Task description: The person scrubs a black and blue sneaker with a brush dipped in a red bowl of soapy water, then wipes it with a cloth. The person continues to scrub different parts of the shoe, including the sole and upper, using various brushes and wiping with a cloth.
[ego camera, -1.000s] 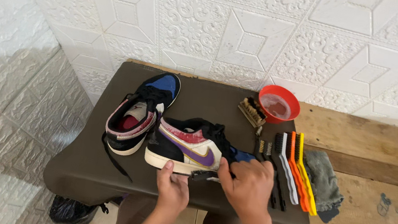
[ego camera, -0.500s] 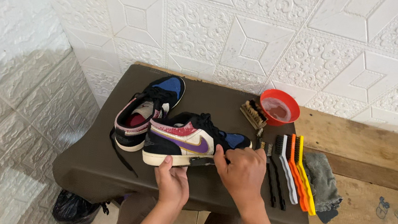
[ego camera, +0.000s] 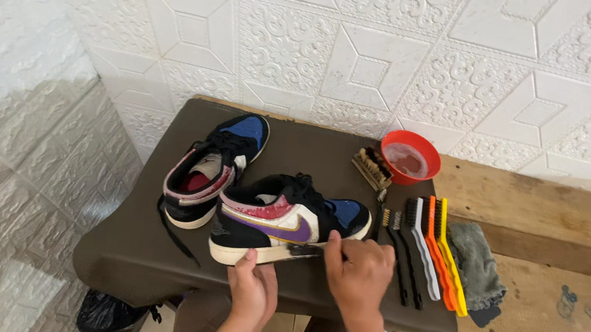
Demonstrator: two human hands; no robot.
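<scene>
A black, white, purple and blue sneaker lies on a brown cloth, its toe pointing right. My left hand holds the sole edge near its heel. My right hand grips a small dark brush against the sole at the sneaker's middle; most of the brush is hidden under my fingers. The second sneaker rests behind and to the left, toe pointing away, its black lace trailing over the cloth.
Several slim brushes in black, white, orange and yellow lie to the right, beside a grey rag. A wooden brush and a red bowl sit at the back. A wooden bench extends right. A black bag lies on the floor.
The view has shifted slightly. My right hand has slid along the sneaker's sole edge with the brush. My left hand keeps its hold near the heel.
</scene>
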